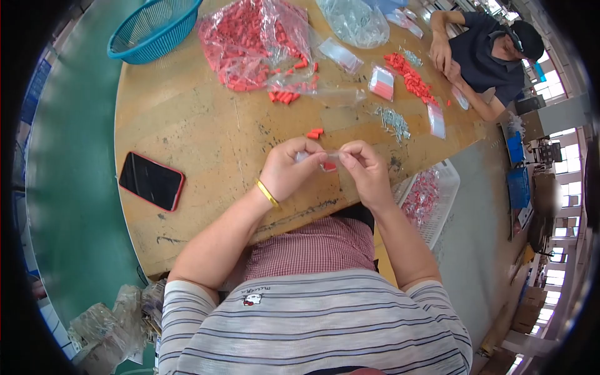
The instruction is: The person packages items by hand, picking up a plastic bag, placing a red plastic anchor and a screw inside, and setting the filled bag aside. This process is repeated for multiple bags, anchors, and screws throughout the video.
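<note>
My left hand [289, 167] and my right hand [365, 169] meet over the table's near edge, thumbs and fingers pinching the top of a small clear plastic bag [333, 156]. Red pieces show low in the bag. Just beyond my hands lie a few loose red plugs [314, 134]. Farther right are a pile of silver screws [394, 123], a heap of red plugs [412, 80] and filled small bags [381, 83]. A large clear bag of red plugs [250, 44] lies open at the back, with several plugs spilled beside it.
A phone [152, 180] lies on the table [206, 137] at the left. A blue basket [153, 31] stands at the back left, a clear bag of screws [356, 22] farther right. A co-worker [484, 59] sits across. A white crate [437, 206] with filled bags is below the right edge.
</note>
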`<state>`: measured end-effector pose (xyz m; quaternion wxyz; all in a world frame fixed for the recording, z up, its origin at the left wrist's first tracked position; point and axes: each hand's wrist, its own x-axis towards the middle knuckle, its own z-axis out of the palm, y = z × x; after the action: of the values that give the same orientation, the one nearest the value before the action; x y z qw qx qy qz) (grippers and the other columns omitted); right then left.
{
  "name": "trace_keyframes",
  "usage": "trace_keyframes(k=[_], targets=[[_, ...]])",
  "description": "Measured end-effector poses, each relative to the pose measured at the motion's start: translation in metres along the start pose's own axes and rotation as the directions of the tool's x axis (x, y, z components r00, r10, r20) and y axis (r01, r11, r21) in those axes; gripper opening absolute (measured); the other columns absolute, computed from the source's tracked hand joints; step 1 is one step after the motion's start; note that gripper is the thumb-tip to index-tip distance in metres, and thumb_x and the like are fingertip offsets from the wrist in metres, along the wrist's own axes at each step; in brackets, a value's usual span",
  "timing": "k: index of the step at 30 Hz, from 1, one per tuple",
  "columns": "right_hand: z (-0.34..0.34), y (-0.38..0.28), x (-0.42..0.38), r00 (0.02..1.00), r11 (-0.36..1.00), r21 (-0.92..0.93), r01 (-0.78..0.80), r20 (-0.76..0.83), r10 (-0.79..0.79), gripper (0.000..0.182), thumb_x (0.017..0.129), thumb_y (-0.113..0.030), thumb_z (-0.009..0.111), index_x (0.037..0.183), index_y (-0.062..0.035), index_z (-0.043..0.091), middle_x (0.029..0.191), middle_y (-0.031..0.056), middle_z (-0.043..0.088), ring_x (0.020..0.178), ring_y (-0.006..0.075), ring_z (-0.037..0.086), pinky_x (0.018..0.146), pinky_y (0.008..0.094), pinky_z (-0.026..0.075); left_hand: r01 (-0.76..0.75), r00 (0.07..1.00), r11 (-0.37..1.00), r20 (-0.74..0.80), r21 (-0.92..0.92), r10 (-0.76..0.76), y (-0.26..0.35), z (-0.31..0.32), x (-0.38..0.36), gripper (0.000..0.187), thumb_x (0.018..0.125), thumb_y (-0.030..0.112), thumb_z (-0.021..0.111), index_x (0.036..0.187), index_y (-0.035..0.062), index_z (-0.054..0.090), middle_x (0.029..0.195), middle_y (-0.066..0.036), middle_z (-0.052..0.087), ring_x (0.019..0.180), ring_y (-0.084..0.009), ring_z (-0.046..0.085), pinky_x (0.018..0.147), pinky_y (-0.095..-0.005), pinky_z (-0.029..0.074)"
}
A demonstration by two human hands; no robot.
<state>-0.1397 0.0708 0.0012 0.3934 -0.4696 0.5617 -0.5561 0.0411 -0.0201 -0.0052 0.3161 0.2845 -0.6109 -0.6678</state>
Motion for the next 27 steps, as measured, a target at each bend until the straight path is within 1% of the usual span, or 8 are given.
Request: trace_keyframes(k=[4, 6, 8, 11, 18, 21, 24, 27], targets=[[0.011, 0.0, 0.003, 0.998, 1.0, -0.01, 0.019, -0.053, -0.019, 0.008, 0.096, -0.007, 0.061, 0.1, -0.0005, 0.06, 0.087, -0.0015, 0.061, 0.081, 0.0048, 0.057, 0.072, 0.0216, 0.048, 0.017, 0.998, 1.0, -0.055, 0.009, -0.016, -0.001, -0.001, 0.003, 0.015, 0.092, 0.015, 0.069, 0.1, 0.0027, 0.069, 0.082, 0.004, 0.064, 0.074, -0.0026, 0.054, 0.066, -0.0188, 0.046], [0.012, 0.004, 0.003, 0.999, 1.0, -0.004, 0.002, -0.037, -0.002, 0.008, 0.096, -0.007, 0.061, 0.1, -0.0003, 0.06, 0.087, -0.0011, 0.061, 0.082, 0.0048, 0.058, 0.072, 0.0216, 0.048, 0.089, 0.996, 0.995, -0.008, -0.049, -0.089, 0.008, -0.003, 0.002, 0.016, 0.092, 0.016, 0.069, 0.1, 0.0017, 0.069, 0.083, 0.003, 0.066, 0.074, -0.0028, 0.056, 0.067, -0.0192, 0.047], [0.011, 0.013, 0.0, 0.999, 0.999, -0.029, -0.03, -0.014, 0.03, 0.009, 0.096, -0.007, 0.061, 0.1, 0.0001, 0.06, 0.089, -0.0003, 0.062, 0.084, 0.0052, 0.059, 0.073, 0.0217, 0.049, 0.036, 0.998, 0.998, 0.05, -0.053, -0.034, 0.0, -0.004, 0.003, 0.016, 0.092, 0.016, 0.069, 0.099, 0.0009, 0.069, 0.084, 0.001, 0.067, 0.075, -0.0032, 0.057, 0.068, -0.0196, 0.048], [0.014, 0.018, -0.003, 0.998, 0.997, 0.045, -0.055, 0.005, 0.055, 0.01, 0.096, -0.009, 0.062, 0.1, 0.0003, 0.06, 0.091, 0.0004, 0.064, 0.085, 0.0057, 0.06, 0.075, 0.0218, 0.049, 0.039, 0.999, 0.996, 0.024, 0.085, -0.041, 0.0, -0.004, 0.002, 0.016, 0.093, 0.015, 0.068, 0.097, 0.0004, 0.068, 0.086, 0.0, 0.069, 0.077, -0.0041, 0.06, 0.069, -0.02, 0.049], [0.008, 0.003, -0.021, 0.999, 0.997, 0.071, 0.038, 0.006, -0.039, 0.006, 0.096, -0.006, 0.059, 0.098, -0.0006, 0.06, 0.091, 0.0017, 0.062, 0.087, 0.0073, 0.059, 0.078, 0.0229, 0.05, 0.073, 0.989, 0.997, 0.13, -0.018, -0.07, 0.003, 0.002, -0.001, 0.016, 0.093, 0.016, 0.068, 0.103, 0.0026, 0.068, 0.084, 0.002, 0.067, 0.07, -0.0025, 0.055, 0.062, -0.0194, 0.046], [-0.027, 0.009, -0.039, 0.988, 0.998, -0.04, 0.042, -0.146, -0.047, 0.006, 0.096, -0.008, 0.059, 0.097, -0.0019, 0.061, 0.091, 0.0022, 0.062, 0.086, 0.0086, 0.06, 0.077, 0.0242, 0.051, 0.156, 0.972, 0.984, 0.188, -0.08, -0.139, 0.005, 0.003, -0.001, 0.023, 0.095, 0.017, 0.066, 0.113, 0.004, 0.065, 0.085, 0.003, 0.063, 0.065, -0.0022, 0.051, 0.056, -0.0192, 0.042], [-0.092, -0.001, -0.063, 0.862, 0.997, -0.077, -0.021, -0.507, -0.021, 0.008, 0.097, -0.008, 0.057, 0.094, -0.002, 0.062, 0.086, 0.0044, 0.062, 0.078, 0.0103, 0.059, 0.074, 0.0256, 0.049, 0.307, 0.947, 0.904, 0.194, -0.297, -0.257, 0.002, -0.001, 0.002, 0.028, 0.097, 0.021, 0.062, 0.12, 0.005, 0.061, 0.087, 0.003, 0.061, 0.061, -0.0037, 0.049, 0.051, -0.0195, 0.04], [-0.181, -0.001, -0.095, 0.743, 0.851, -0.505, -0.145, -0.623, -0.244, 0.011, 0.096, -0.01, 0.058, 0.095, -0.001, 0.062, 0.085, 0.0078, 0.063, 0.076, 0.0161, 0.06, 0.072, 0.0294, 0.049, 0.33, 0.944, 0.797, 0.191, -0.507, -0.269, -0.004, -0.004, 0.007, 0.031, 0.1, 0.025, 0.057, 0.123, 0.0054, 0.059, 0.089, 0.002, 0.062, 0.062, -0.0046, 0.049, 0.049, -0.0186, 0.038]])
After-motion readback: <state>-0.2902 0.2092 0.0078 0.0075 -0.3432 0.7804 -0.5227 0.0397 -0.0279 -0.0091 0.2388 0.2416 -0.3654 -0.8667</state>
